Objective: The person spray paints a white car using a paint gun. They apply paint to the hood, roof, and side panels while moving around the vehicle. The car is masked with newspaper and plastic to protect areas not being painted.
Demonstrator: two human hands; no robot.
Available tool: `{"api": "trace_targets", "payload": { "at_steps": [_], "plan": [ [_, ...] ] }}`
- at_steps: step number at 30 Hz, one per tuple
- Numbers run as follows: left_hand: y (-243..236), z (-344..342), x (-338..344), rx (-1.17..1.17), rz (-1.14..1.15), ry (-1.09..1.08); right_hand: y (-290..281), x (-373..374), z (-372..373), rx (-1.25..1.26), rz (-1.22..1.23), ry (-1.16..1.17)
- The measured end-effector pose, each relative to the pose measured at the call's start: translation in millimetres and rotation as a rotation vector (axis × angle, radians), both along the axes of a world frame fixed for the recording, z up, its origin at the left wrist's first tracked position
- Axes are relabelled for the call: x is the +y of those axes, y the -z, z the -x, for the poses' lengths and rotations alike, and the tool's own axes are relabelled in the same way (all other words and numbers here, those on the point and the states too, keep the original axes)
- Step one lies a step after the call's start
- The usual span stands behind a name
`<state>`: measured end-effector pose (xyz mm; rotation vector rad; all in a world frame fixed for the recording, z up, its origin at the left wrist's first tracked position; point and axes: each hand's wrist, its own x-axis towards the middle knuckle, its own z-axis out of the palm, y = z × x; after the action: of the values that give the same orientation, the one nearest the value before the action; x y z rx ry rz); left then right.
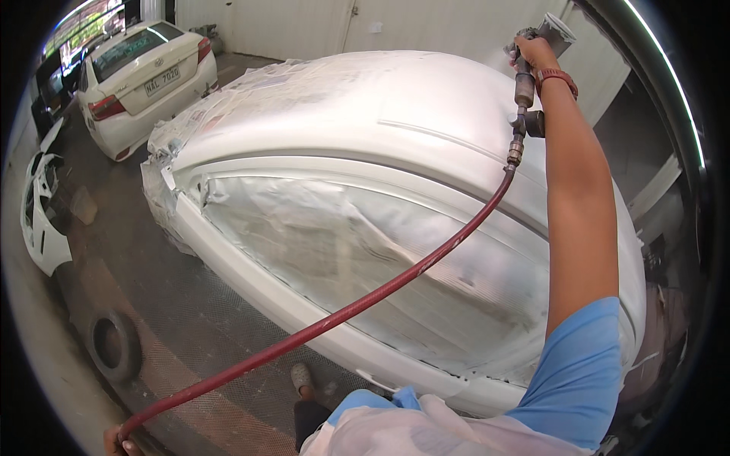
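Observation:
High at the upper right, my right hand (537, 53) is wrapped round a paint spray gun (524, 88) with a grey cup on top. A gauge and a metal coupling hang below its grip. From the coupling a dark red air hose (342, 314) slants across the view down to the lower left. There my left hand (120, 442), partly cut off by the rim, grips the hose. Beneath the gun lies the white car roof (426, 99), with greyish patches toward its far left. Wrinkled masking sheet (304, 228) covers the side window below the hose.
Behind on the left stands another white car (144, 76). A loose white bumper (38, 216) leans by the left wall, and a tire (115, 346) lies on the dark floor. Pale wall panels (304, 26) rise beyond the roof. Masking paper (171, 163) hangs at the body's left end.

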<state>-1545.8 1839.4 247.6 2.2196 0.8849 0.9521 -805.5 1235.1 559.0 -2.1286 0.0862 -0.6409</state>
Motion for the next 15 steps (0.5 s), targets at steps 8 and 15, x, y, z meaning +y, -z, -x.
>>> {"api": "trace_targets", "payload": {
  "at_steps": [8,15],
  "plan": [
    [2,-48,86,-0.045,0.138,-0.129,21,156,-48,0.053,0.159,-0.108],
    [-7,-86,105,-0.167,0.256,-0.145,44,200,23,0.197,0.088,-0.32]
  ]
}}
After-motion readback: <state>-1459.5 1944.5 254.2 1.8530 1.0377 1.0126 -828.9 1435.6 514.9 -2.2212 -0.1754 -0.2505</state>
